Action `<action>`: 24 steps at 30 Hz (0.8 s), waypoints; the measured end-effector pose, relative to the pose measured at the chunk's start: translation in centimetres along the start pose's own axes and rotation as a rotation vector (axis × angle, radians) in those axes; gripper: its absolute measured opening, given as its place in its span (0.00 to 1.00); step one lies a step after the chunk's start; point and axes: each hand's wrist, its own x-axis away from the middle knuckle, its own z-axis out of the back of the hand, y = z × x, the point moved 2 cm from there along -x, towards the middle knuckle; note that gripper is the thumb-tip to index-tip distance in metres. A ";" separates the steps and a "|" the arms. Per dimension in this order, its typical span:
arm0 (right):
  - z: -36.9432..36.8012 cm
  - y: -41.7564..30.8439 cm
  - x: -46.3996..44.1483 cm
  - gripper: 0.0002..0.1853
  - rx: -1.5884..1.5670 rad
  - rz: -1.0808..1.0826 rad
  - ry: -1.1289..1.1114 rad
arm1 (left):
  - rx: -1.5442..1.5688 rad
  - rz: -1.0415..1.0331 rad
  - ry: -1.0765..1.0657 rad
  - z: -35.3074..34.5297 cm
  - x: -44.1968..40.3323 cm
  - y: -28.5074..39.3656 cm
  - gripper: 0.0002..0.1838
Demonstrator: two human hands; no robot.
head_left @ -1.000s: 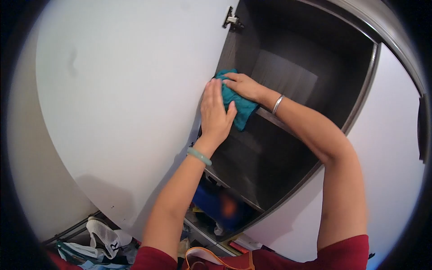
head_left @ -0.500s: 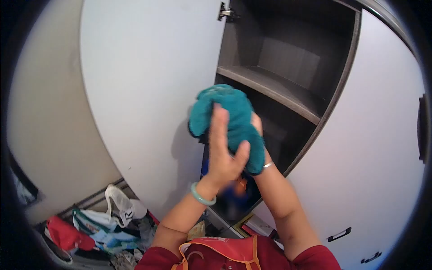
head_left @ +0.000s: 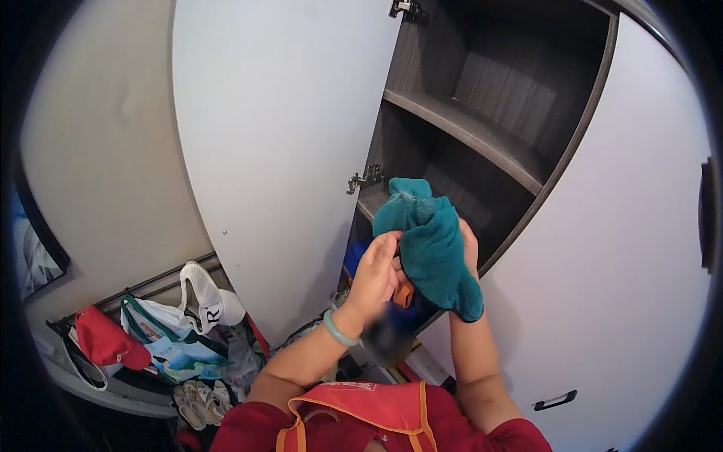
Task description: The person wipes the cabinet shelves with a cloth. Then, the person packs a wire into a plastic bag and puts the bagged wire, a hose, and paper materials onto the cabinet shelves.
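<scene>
A bunched teal cloth (head_left: 433, 245) is held up in front of the open cabinet. My left hand (head_left: 376, 279), with a pale green bangle at its wrist, pinches the cloth's left edge with bent fingers. Behind the cloth on the right is my right hand (head_left: 468, 245), mostly covered by it, its visible fingers against the cloth's right side. The cabinet shelf (head_left: 467, 135) of dark wood lies above and beyond the cloth.
The white cabinet door (head_left: 279, 151) stands open at the left, with metal hinges. A closed white door (head_left: 595, 248) is at the right. Lower left, a rack holds a red cap (head_left: 109, 339), a white cap (head_left: 207, 301) and bags, with shoes (head_left: 202, 403) below.
Both hands have come down and back from the cabinet's left edge with the cloth, which is now bunched and turned between them. The view has shifted, showing more of the rack and the lower hinge.
</scene>
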 end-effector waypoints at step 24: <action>-0.4 2.1 2.4 0.11 0.005 -0.165 -0.076 | -0.192 0.025 -0.099 2.0 0.6 1.9 0.11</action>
